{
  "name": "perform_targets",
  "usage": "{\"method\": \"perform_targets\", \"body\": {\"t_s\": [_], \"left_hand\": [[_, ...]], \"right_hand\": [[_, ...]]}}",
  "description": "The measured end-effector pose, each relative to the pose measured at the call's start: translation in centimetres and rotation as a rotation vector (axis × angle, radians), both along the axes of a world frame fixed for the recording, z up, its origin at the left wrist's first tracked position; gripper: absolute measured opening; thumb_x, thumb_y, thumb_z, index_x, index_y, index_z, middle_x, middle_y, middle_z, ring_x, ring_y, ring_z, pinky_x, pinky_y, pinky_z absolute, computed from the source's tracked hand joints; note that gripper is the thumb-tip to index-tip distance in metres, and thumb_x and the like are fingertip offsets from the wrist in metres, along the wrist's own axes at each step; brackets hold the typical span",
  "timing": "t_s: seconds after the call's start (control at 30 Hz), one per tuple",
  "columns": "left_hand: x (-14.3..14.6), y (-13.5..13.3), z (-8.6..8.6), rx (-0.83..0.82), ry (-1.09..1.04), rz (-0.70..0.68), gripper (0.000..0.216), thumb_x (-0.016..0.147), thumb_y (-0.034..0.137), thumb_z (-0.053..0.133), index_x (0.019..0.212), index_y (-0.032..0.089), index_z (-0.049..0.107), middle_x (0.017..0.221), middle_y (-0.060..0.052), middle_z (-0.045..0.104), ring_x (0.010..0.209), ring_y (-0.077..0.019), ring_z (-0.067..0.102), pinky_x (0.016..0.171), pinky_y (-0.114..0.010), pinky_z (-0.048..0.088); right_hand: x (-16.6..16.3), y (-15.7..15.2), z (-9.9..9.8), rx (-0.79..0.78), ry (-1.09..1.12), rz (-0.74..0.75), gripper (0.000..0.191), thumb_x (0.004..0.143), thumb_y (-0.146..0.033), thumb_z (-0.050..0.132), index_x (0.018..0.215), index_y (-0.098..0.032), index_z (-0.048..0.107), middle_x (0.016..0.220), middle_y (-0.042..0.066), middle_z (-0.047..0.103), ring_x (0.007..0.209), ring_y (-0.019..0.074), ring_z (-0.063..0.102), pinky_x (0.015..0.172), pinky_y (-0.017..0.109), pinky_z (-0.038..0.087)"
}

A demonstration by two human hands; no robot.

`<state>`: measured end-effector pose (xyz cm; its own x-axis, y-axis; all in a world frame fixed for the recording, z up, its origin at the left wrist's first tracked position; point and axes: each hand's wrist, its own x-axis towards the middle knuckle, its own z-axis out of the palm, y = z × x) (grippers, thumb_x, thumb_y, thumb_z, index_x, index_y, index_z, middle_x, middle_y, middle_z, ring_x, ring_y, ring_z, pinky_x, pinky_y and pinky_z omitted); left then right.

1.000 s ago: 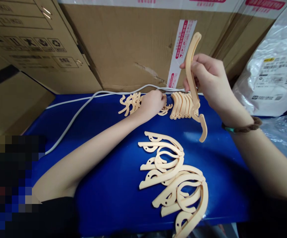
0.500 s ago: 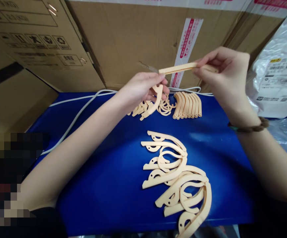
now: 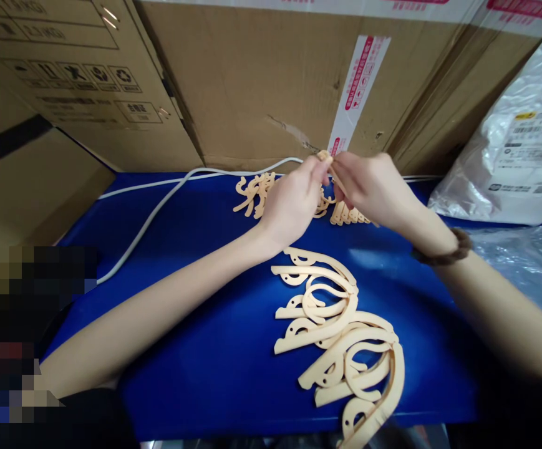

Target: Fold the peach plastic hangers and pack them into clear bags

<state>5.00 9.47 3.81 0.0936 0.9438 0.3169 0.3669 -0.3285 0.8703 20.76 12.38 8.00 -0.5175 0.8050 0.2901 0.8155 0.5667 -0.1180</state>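
The blue table top [image 3: 214,349] is shut in at the back by cardboard boxes [image 3: 261,81] standing along its far edge, and on the right by a plastic bag [image 3: 514,143] and a sheet of clear wrap [image 3: 527,262]. The free room is the left half of the table, crossed only by a white cable [image 3: 158,206] that bends along the far edge. A heap of curved beige parts [image 3: 340,337] fills the near middle and reaches the near edge. The left hand [image 3: 294,199] and right hand [image 3: 373,190] meet at the far edge, just in front of the boxes, both pinched tight on one slim plastic piece [image 3: 325,156]. Its tip shows above the left fingertips and a short stretch slants down under the right fingers; the rest is hidden. Below the hands lie a cluster of small hooks [image 3: 252,190] and a row of stacked strips [image 3: 348,215], partly covered by the right hand.
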Motion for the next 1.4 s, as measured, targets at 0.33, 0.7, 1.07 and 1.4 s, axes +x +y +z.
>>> {"method": "perform_targets", "body": {"t_s": [0.33,0.7,1.07,1.4], "left_hand": [[-9.6,6.3,1.8,-0.421,0.220,0.104,0.032,0.101,0.033,0.052,0.084,0.016,0.073,0.080,-0.003,0.062,0.068,-0.0101,0.055,0.065,-0.021,0.046],[-12.2,7.2,-1.0,-0.414,0.669,0.225,0.025,0.092,0.040,0.061,0.090,0.019,0.074,0.088,-0.009,0.073,0.080,-0.0205,0.067,0.064,-0.028,0.047],[-11.7,5.2,-0.2,-0.386,1.090,0.287,0.069,0.095,0.069,0.032,0.109,0.013,0.072,0.102,-0.022,0.074,0.100,-0.0385,0.069,0.080,-0.042,0.049],[-12.3,5.8,-0.9,-0.659,0.707,0.155,0.053,0.091,0.062,0.051,0.112,0.017,0.070,0.082,-0.014,0.074,0.058,-0.0239,0.067,0.051,-0.033,0.052]], "right_hand": [[6.1,5.2,1.1,-0.107,0.351,-0.270,0.023,0.099,-0.037,0.057,0.091,-0.019,0.069,0.066,0.000,0.060,0.060,0.0126,0.051,0.061,0.029,0.039],[9.5,1.0,-2.1,0.310,-0.239,-0.054,0.032,0.104,-0.039,0.044,0.110,-0.018,0.069,0.111,0.015,0.077,0.092,0.0244,0.070,0.062,0.034,0.038],[10.9,-0.1,-6.2,0.212,-0.400,0.123,0.030,0.104,-0.024,0.039,0.111,-0.015,0.066,0.124,0.013,0.073,0.095,0.0216,0.070,0.059,0.031,0.041],[10.1,-0.1,-6.3,0.078,-0.246,0.124,0.030,0.103,-0.028,0.042,0.119,-0.018,0.066,0.130,0.012,0.070,0.108,0.0236,0.070,0.073,0.031,0.053]]}}
